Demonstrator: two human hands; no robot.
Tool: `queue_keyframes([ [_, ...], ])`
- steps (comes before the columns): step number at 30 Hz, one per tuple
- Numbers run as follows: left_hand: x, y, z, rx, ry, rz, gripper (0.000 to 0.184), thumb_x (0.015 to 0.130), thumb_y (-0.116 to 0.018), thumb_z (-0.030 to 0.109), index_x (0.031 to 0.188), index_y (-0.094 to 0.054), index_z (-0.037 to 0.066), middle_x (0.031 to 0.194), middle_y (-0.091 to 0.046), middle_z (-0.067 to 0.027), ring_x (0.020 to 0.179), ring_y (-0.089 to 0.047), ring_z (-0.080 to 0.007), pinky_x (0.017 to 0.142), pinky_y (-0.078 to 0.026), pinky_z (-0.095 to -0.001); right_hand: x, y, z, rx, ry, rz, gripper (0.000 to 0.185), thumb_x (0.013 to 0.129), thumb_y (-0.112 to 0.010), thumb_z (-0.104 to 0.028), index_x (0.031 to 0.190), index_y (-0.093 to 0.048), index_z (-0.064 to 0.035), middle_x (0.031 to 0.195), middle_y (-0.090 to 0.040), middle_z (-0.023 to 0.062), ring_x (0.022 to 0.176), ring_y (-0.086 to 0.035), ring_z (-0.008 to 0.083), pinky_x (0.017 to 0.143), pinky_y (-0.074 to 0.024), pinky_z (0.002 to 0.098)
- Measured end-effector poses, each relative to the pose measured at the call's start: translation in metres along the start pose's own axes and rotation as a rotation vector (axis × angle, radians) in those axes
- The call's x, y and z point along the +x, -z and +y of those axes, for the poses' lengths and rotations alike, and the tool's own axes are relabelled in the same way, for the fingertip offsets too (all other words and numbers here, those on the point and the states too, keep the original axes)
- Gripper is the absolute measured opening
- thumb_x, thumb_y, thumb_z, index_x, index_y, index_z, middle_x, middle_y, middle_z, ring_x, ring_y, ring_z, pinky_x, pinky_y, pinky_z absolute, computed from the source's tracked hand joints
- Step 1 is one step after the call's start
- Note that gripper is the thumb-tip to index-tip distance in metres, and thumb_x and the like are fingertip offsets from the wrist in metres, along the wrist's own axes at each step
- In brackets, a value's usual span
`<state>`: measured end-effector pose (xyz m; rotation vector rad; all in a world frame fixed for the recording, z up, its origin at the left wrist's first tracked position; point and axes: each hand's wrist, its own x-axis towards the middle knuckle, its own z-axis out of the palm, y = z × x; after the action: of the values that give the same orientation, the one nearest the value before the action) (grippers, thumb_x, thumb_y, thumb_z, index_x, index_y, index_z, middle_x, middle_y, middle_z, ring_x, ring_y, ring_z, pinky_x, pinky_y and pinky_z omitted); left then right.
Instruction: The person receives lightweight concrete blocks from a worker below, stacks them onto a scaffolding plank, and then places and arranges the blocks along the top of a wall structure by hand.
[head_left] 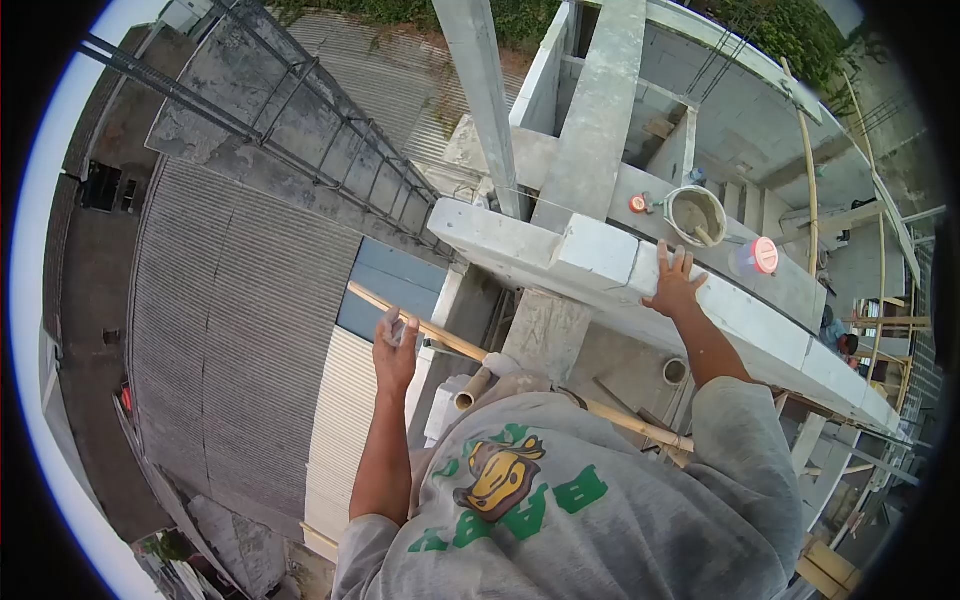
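Observation:
My right hand (pixel 675 282) lies with spread fingers on the top of a wall of white blocks (pixel 740 310), just right of a raised white block (pixel 597 248). Over the roofs at the left, my left hand (pixel 396 340) is held up beside a bamboo pole (pixel 450 340), its fingers bent and apart with nothing seen between them. Whether it touches the pole I cannot tell. Beyond my right hand stand a bucket of grey mix (pixel 695 216) and a clear tub with a red and white lid (pixel 763 255).
A rebar cage (pixel 345 150) slants across the upper left above a corrugated roof (pixel 260 300). A concrete post (pixel 485 110) rises behind the wall. Bamboo scaffold poles (pixel 812 190) stand at the right, where another person (pixel 838 335) is lower down. Drops lie on both sides of the wall.

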<state>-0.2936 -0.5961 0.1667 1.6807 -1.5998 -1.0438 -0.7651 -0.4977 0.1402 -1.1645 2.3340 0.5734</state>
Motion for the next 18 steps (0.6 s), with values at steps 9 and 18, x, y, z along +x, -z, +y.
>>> queue_keyframes([
  [9,0.118,-0.026,0.209,-0.240,-0.437,-0.179,0.076,0.090,-0.055,0.044,0.140,-0.023,-0.003,0.139,-0.034,-0.0266,0.131,-0.034,-0.0327,0.106,-0.029,-0.0425,-0.005,-0.020,0.017,0.201,0.093,0.205,0.118,0.060,-0.083,-0.037,0.148,-0.005,-0.0231,0.151,-0.012,0.0184,0.140,-0.007,0.0382,0.098,-0.0091,0.0751],
  [18,0.184,-0.032,0.319,-0.290,-0.678,-0.165,0.079,0.092,-0.050,0.047,0.143,-0.015,-0.001,0.143,-0.031,-0.0233,0.136,-0.027,-0.0335,0.108,-0.023,-0.0485,-0.003,-0.025,0.022,0.245,0.109,0.211,0.113,0.062,-0.081,-0.031,0.148,-0.009,-0.0253,0.152,-0.010,0.0165,0.140,-0.006,0.0375,0.098,-0.0080,0.0754],
])
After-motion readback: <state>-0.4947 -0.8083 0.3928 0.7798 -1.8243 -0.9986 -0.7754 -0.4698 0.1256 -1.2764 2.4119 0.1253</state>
